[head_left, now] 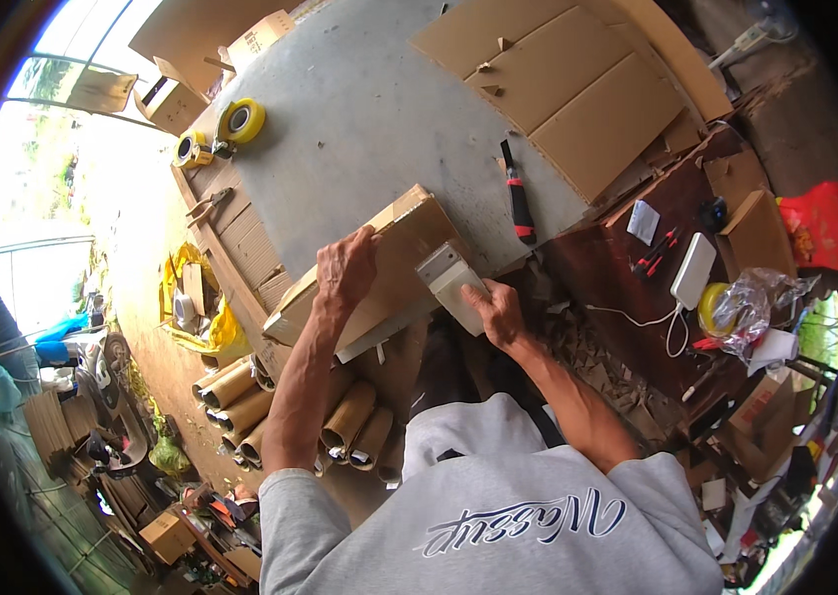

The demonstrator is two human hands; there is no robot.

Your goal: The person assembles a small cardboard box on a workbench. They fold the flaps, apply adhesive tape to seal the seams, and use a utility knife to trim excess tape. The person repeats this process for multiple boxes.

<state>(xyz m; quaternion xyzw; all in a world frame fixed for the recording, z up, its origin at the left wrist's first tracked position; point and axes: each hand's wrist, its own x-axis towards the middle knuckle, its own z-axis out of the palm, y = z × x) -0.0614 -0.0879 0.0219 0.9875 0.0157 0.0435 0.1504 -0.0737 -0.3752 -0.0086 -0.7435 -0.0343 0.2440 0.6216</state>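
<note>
A long, narrow cardboard box (pixel 397 246) lies at the near edge of the grey tabletop, with clear tape glinting on it. My left hand (pixel 347 268) is closed at the box's upper edge, its fingers curled; the fingertips are partly hidden. In my right hand (pixel 501 314) is a wide, flat, pale beige piece with a greyish metal-like end (pixel 450 283); its kind is unclear. That end is at or just in front of the box's right part. Beyond it, a red-and-black utility knife (pixel 518 203) rests on the table.
Flat cardboard sheets (pixel 567 89) cover the table's far right. Yellow tape rolls (pixel 240 120) and pliers (pixel 209 203) are at the left. Several cardboard tubes (pixel 349 415) lie below the table. A white power bank-like device (pixel 693 270) with a cable sits on the dark red surface at right.
</note>
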